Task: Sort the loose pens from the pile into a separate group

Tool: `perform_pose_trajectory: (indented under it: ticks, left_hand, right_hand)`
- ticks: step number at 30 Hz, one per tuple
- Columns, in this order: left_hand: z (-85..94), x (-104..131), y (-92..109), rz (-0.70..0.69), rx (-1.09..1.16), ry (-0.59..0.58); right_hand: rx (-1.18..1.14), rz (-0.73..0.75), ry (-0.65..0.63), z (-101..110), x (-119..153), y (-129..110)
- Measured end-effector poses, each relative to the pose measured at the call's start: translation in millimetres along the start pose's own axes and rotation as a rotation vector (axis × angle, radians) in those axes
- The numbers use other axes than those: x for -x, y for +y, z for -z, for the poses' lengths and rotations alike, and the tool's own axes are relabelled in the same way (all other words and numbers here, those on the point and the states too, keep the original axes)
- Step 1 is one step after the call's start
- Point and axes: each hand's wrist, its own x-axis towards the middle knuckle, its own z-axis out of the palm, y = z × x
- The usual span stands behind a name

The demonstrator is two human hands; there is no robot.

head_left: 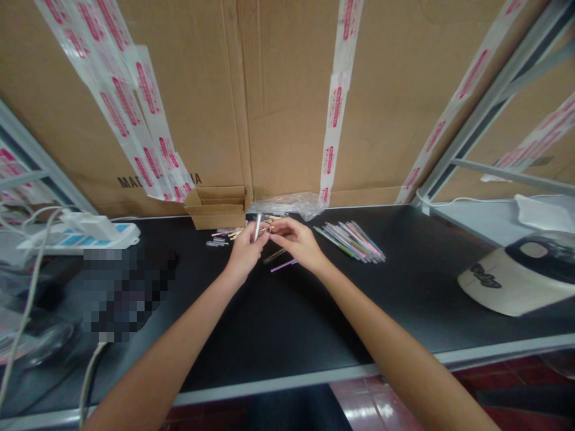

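My left hand is closed around a slim silvery-white pen barrel, which stands up between thumb and fingers. Close beside it, my right hand has thumb and fingertips pinched together near the left thumb; whatever sits in that pinch is too small to make out. Under the hands lie a purple stick and a dark thin stick. A bundle of pens rests to the right of my right hand. Behind my left hand are scattered thin pen parts and short clear pieces.
An open cardboard box and a crumpled clear plastic bag stand against the cardboard wall. At left are a power strip and a blurred-out dark object with a cable. A white-and-black cap lies at right on the black table.
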Motion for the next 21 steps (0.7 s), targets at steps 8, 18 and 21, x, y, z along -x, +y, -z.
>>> perform_pose_trajectory:
  ticks: [8, 18, 21]
  left_hand:
    - [-1.8, 0.7, 0.5, -0.007, 0.164, -0.033]
    - [0.2, -0.9, -2.1, 0.005, 0.086, -0.033]
    - [0.4, -1.6, -2.7, 0.014, 0.017, 0.046]
  right_hand:
    - [-0.079, -0.129, -0.102, -2.4, -0.6, 7.2]
    - [-0.094, -0.091, -0.002, -3.6, 0.1, 2.5]
    - [0.054, -0.045, 0.006, -4.7, 0.5, 4.4]
